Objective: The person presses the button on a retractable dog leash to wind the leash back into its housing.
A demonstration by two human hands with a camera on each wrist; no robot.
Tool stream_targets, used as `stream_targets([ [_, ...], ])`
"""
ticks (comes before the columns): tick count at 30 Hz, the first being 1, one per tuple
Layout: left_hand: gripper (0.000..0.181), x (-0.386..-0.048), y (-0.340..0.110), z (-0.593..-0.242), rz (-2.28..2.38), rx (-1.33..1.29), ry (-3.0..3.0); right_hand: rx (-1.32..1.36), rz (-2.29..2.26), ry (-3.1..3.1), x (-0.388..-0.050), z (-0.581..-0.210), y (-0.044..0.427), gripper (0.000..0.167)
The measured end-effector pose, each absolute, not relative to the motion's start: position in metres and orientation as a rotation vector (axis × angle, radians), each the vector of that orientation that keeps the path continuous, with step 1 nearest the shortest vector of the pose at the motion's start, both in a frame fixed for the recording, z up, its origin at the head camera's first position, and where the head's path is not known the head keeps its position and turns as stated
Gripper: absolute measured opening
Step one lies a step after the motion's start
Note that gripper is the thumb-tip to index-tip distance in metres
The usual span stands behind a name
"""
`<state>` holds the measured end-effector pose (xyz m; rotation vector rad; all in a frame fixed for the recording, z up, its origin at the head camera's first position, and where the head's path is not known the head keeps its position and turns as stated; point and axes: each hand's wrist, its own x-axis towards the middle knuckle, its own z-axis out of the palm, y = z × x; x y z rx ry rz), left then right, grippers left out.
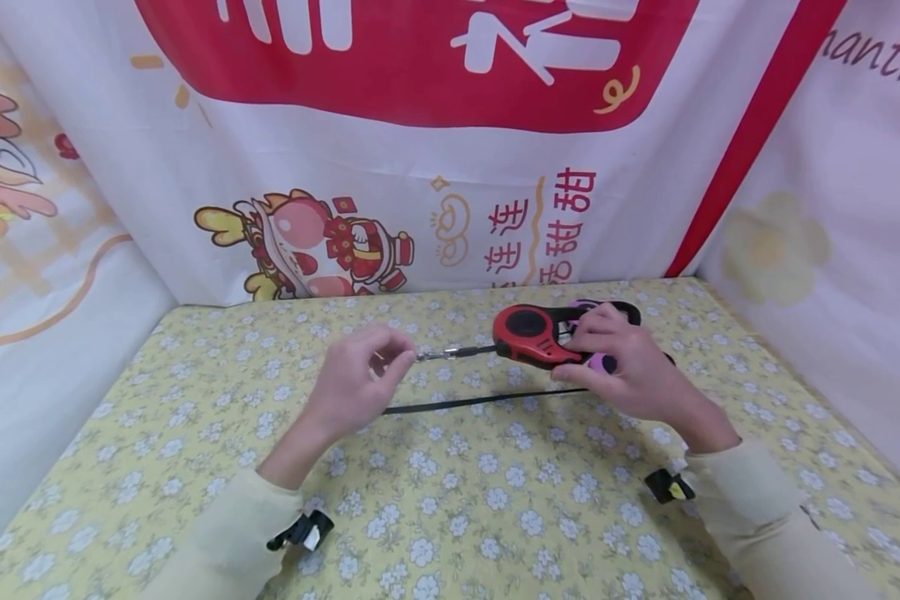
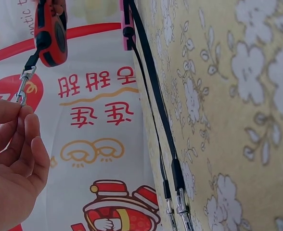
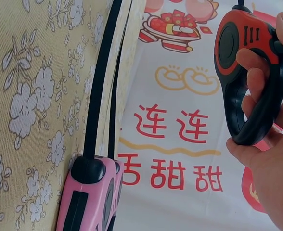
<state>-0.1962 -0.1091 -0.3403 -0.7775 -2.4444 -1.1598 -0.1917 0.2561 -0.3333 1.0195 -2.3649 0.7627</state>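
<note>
My right hand (image 1: pixel 633 371) grips the handle of a red and black retractable dog leash (image 1: pixel 525 333), raised above the table. With thumb and fingertips, my left hand (image 1: pixel 356 375) pinches the metal snap hook (image 2: pixel 21 89) at the end of that leash's short black strap. Below lie two pink retractable leashes; the nearer pink one (image 3: pixel 83 202) partly covers the farther one (image 3: pixel 118 180) in the right wrist view. Their black cords (image 2: pixel 153 82) run side by side along the table to metal hooks (image 2: pixel 182 207). In the head view my right hand hides most of the pink casings.
A yellow floral cloth (image 1: pixel 450 500) covers the table. Behind it hangs a white and red printed curtain (image 1: pixel 390 158), and white printed cloth walls (image 1: pixel 817 217) stand at both sides. Black bands (image 1: pixel 303 529) sit at both sleeves.
</note>
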Motion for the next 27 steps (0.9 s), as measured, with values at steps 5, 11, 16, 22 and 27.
stream_targets([
  [5, 0.006, -0.1954, -0.1061, -0.3420, -1.161, -0.804, -2.426, 1.041, 0.754, -2.372, -0.1909, -0.3327, 0.2534, 0.017],
  [11, 0.005, -0.1940, -0.1025, -0.3429, -1.155, -0.830, -2.419, 1.070, 0.736, -2.355, -0.1892, -0.3313, 0.2505, 0.018],
  [16, 0.006, -0.1924, -0.1001, -0.3431, -1.150, -0.825, -2.440, 1.100, 0.729, -2.331, -0.1882, -0.3313, 0.2486, 0.025],
  [22, 0.007, -0.1917, -0.0996, -0.3433, -1.153, -0.827, -2.461, 1.099, 0.713, -2.316, -0.1881, -0.3318, 0.2484, 0.041],
  [27, 0.008, -0.1935, -0.0993, -0.3457, -1.170, -0.839, -2.476, 1.091, 0.698, -2.324, -0.1877, -0.3304, 0.2484, 0.037],
])
